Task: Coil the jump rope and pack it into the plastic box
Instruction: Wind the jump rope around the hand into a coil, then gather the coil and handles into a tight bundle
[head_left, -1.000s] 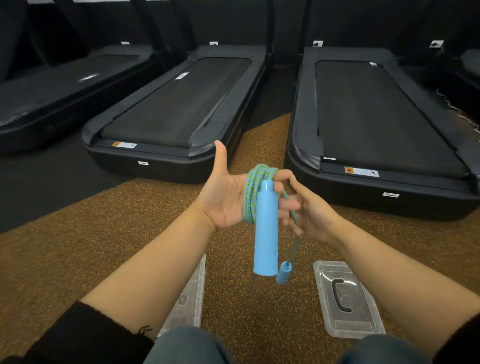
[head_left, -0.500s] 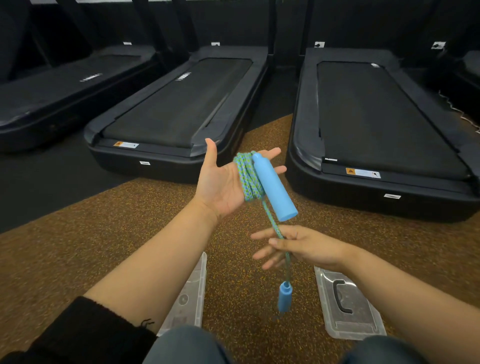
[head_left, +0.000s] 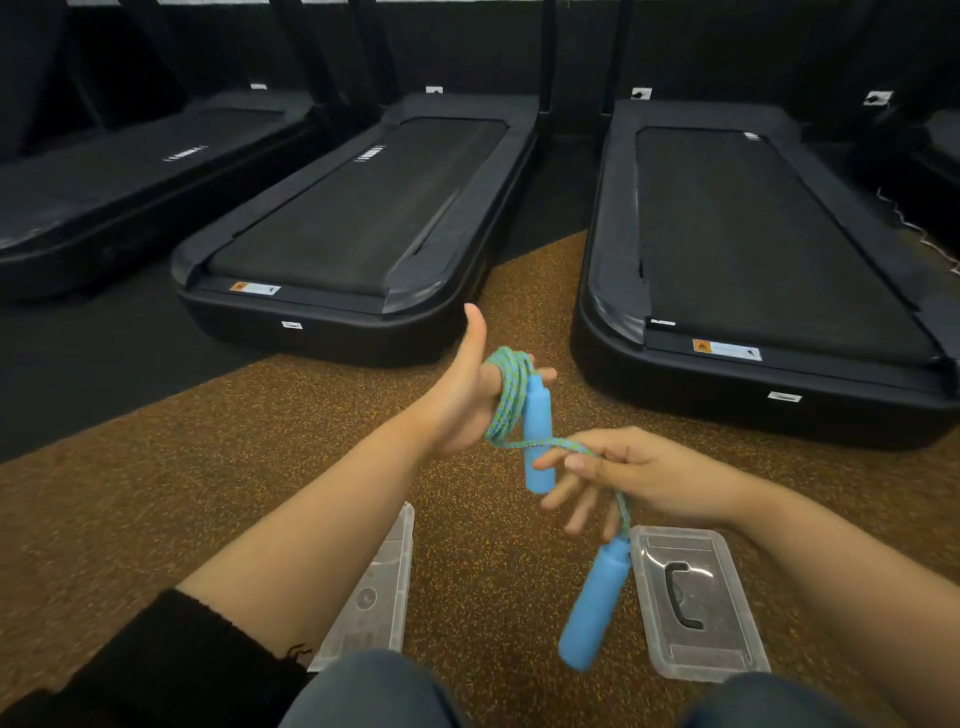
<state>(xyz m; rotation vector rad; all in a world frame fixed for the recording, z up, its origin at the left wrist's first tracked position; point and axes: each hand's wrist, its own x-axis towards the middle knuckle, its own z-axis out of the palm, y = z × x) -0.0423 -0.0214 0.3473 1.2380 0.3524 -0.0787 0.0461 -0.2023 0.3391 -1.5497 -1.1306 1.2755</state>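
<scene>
The blue-green braided jump rope (head_left: 506, 400) is wound in several loops around the fingers of my left hand (head_left: 465, 395), whose thumb points up. One light blue handle (head_left: 536, 436) hangs down from that coil. A free strand runs from the coil to my right hand (head_left: 628, 473), which pinches it between thumb and forefinger with the other fingers spread. Below my right hand the second blue handle (head_left: 595, 605) dangles at a slant. The clear plastic box (head_left: 371, 597) lies on the floor under my left forearm. Its clear lid (head_left: 691, 603) with a black handle lies under my right hand.
I sit on a brown speckled rubber floor (head_left: 156, 493), my knees in jeans at the bottom edge. Black treadmills stand ahead: one in the middle (head_left: 358, 223), one to the right (head_left: 753, 249), another at far left (head_left: 104, 176).
My right hand has risen and moved right, pulling the free strand out sideways from the coil. The hanging handle swung up nearer the lid. My left hand tipped so the first handle hangs straight.
</scene>
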